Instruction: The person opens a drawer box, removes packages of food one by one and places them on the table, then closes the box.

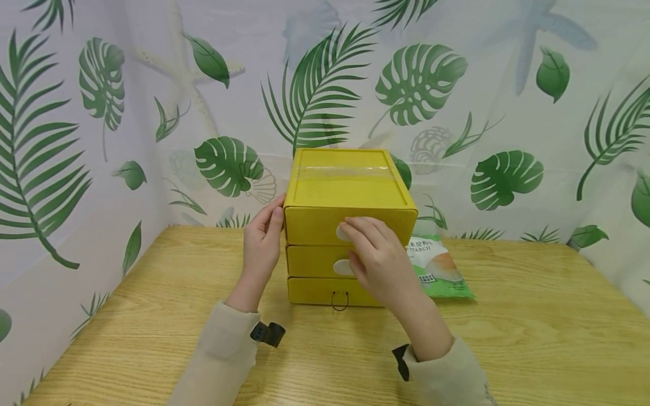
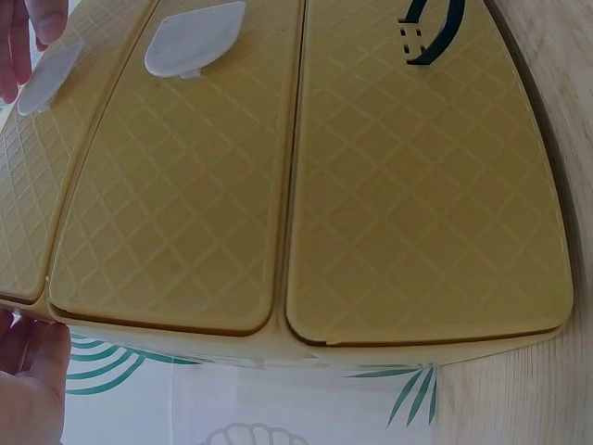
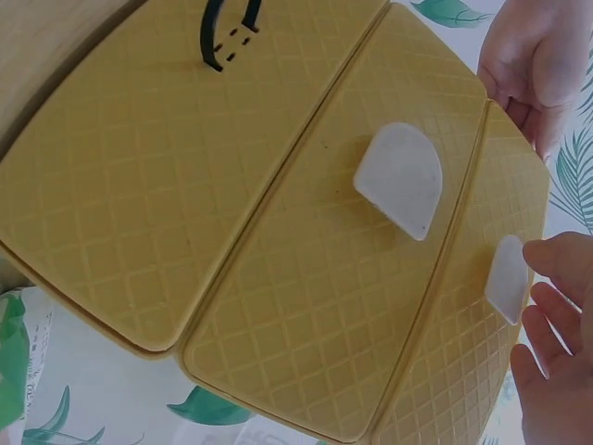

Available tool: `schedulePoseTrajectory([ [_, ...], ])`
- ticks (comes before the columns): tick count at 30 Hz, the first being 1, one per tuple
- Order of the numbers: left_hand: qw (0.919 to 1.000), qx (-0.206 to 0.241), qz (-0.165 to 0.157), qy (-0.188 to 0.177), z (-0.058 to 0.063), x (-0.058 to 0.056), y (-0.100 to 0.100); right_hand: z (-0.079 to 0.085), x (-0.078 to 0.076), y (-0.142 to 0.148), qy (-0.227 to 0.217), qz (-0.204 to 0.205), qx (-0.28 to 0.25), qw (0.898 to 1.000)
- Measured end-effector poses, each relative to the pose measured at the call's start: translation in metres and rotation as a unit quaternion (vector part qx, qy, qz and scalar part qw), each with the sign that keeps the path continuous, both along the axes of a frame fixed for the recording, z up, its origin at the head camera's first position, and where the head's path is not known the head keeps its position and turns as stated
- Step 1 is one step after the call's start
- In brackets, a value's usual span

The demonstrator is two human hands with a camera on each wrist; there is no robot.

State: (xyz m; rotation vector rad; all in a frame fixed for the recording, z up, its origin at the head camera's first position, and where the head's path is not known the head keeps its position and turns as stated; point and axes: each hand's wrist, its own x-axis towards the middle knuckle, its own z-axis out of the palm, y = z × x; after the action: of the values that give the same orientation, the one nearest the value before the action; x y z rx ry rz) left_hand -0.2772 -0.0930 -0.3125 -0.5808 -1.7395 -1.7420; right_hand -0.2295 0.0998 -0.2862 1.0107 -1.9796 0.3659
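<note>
A yellow three-drawer box (image 1: 350,192) stands on the table, all its drawers closed. My left hand (image 1: 262,242) rests against its left side beside the top drawer; some of those fingers are hidden behind the edge. In front of the top drawer is my right hand (image 1: 381,256), its fingertips right at the upper edge of a white pull tab (image 3: 507,280). Those fingers are loosely bent, not closed round the tab. The middle drawer carries a second white tab (image 3: 400,180). A dark loop handle (image 3: 211,37) sticks out of the bottom drawer.
A green and white starch bag (image 1: 442,270) lies right of the box, partly behind it. Clear tape (image 1: 345,172) crosses the box top. Behind the wooden table (image 1: 178,316) hangs a leaf-patterned cloth (image 1: 325,84).
</note>
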Motion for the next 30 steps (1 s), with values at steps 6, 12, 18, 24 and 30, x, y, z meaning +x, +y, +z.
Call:
schedulePoseTrajectory([
  [6,0.9997,-0.015,0.015,-0.011,0.0062,0.008,0.0015,0.0006,0.003,0.0005,0.006,0.009,0.004,1.0],
  [12,0.9994,-0.019,0.016,-0.025,0.0069,0.008,0.0012,0.0008,0.0062,0.0,-0.004,0.006,0.015,1.0],
  [18,0.9992,-0.024,0.021,-0.023,0.0069,0.0076,0.0013,0.0004,0.0083,-0.0006,-0.023,-0.004,0.033,0.999],
  [24,0.9991,-0.03,0.023,-0.02,0.0066,0.0075,0.0011,-0.0013,0.0097,-0.0014,-0.03,-0.003,0.044,0.999],
  [30,0.999,-0.032,0.025,-0.02,0.0072,0.0089,0.0012,-0.0037,0.0104,-0.0024,-0.037,-0.003,0.051,0.998],
])
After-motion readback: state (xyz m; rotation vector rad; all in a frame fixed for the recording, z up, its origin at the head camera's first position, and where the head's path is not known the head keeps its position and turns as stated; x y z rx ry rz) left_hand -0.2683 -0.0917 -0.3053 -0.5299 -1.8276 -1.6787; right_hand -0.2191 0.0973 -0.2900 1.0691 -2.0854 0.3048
